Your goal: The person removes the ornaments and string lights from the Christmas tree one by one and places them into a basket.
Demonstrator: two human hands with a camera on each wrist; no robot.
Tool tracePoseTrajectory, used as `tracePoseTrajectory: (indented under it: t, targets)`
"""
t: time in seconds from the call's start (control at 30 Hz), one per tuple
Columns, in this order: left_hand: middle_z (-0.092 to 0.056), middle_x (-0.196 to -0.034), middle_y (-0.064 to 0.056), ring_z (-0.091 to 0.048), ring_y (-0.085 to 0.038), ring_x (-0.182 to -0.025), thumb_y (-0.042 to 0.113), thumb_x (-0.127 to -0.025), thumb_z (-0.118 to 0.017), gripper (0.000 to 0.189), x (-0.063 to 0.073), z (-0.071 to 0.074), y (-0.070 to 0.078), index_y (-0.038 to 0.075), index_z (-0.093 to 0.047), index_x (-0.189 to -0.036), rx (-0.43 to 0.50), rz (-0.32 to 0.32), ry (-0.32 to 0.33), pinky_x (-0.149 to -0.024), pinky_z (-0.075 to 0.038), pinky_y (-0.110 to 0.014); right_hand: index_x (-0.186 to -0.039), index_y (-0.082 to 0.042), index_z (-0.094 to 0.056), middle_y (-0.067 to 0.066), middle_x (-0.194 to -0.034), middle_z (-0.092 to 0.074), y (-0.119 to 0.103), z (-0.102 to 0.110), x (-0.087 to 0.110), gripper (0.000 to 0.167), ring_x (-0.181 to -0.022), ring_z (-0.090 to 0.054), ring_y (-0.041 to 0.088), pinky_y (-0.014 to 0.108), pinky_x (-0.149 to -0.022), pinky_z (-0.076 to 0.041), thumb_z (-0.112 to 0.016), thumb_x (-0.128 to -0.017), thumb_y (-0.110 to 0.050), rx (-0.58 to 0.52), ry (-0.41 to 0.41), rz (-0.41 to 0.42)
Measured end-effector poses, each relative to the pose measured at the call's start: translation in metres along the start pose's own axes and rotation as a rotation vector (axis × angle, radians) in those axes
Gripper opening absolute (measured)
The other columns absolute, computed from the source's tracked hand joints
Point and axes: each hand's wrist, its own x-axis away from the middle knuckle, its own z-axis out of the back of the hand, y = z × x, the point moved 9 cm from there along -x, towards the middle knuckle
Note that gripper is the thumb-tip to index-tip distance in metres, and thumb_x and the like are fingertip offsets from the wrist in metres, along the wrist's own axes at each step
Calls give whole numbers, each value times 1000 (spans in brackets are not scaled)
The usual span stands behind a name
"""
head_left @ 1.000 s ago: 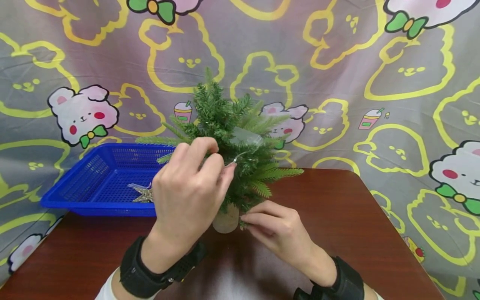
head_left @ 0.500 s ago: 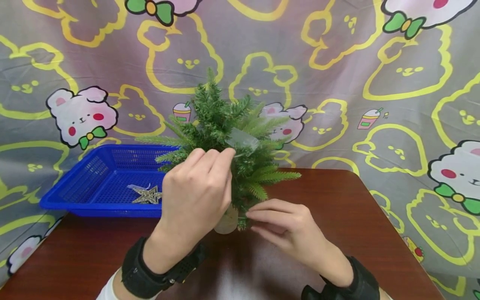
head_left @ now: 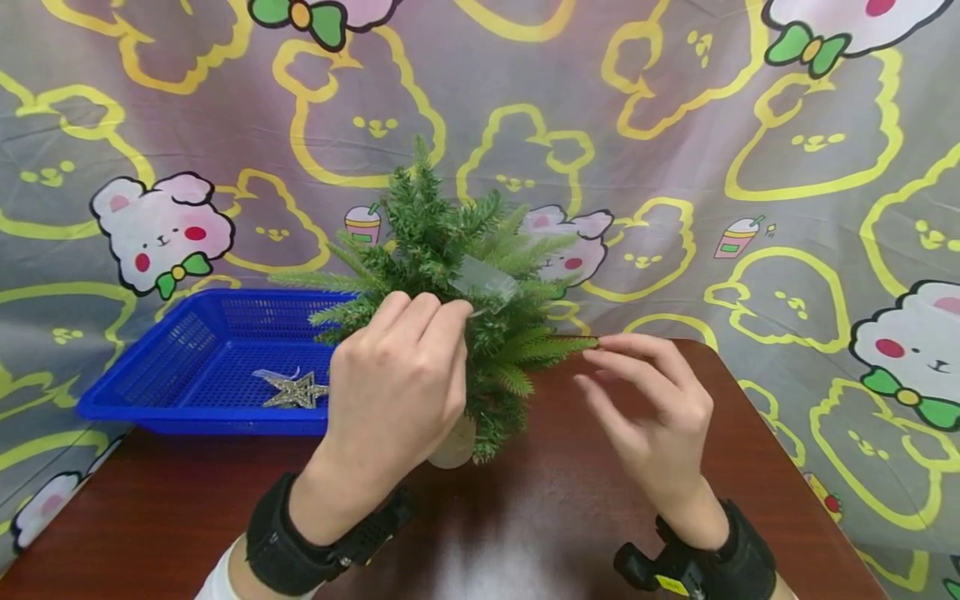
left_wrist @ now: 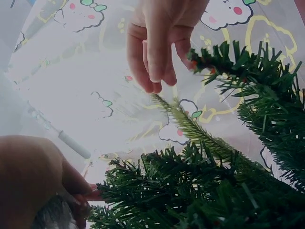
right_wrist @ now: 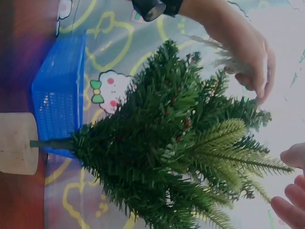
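Note:
A small artificial Christmas tree [head_left: 480, 242] stands upright on a pale round base [head_left: 453, 446]. My left hand [head_left: 397, 375] is curled in front of its middle branches. In the right wrist view it holds a spiky, silvery ornament [right_wrist: 228, 59], which it mostly hides in the head view. A sheer, whitish ribbon [head_left: 483, 282] shows just past the fingertips, lying against the branches. On the other side, my right hand [head_left: 660, 417] has its fingers loosely extended at the tip of a light green branch [head_left: 555, 346]. The thumb stands apart below.
A blue plastic basket [head_left: 202, 412] stands to the left, partly behind the tree. Inside it lies a glittery gold star [head_left: 296, 390] with a sheer ribbon. The brown table [head_left: 600, 467] meets a cartoon-patterned cloth [head_left: 525, 67] at the back.
My right hand has left the low branch near the base and moved up and right to the light green branch tip. The left hand has turned slightly, its fingers rising toward the ribbon.

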Motion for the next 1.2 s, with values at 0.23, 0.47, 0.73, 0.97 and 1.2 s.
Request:
tracePoseTrajectory:
  t: [0.23,0.47,0.73,0.97,1.2]
  targets:
    - [-63,-77,-5,-54,-25,-71,23,-94,-56,22,0,-1,-5,9,-73,-93,33,42,12,-49,-47,-33,-104,10,-70,27,-107,-68,13,-6,0,32,-103,-69,19,16,-81,-55,-78,-85,-15,-102,-36,-71]
    - [-56,-74,-6,-53,-28,-74,47,-94,-61,40,0,1,-6,9,-74,-92,35,73,41,-52,-45,-35,-99,6,-74,20,-93,-74,3,-11,0,23,-93,-72,10,16,-86,-53,-74,-89,-15,-89,-62,13]
    - [-50,-78,-7,-48,-28,-74,42,-92,-67,34,0,3,-8,9,-63,-85,43,100,72,-46,-41,-35,-94,4,-75,15,-91,-75,-12,-13,3,18,-95,-72,11,18,-90,-52,-73,-89,-13,-86,-78,81]
    - [-47,-79,-9,-47,-30,-75,47,-87,-72,42,-1,2,-7,8,-55,-82,35,81,77,-46,-41,-34,-91,3,-75,12,-91,-76,-27,-16,5,19,-89,-73,17,17,-90,-52,-72,-91,-15,-82,-89,149]
    - [-49,-77,-8,-47,-29,-74,45,-86,-74,43,-2,0,-6,8,-53,-78,8,74,67,-45,-40,-33,-90,3,-75,14,-90,-75,-34,-18,4,14,-88,-73,18,20,-89,-53,-73,-89,-10,-125,-97,176]
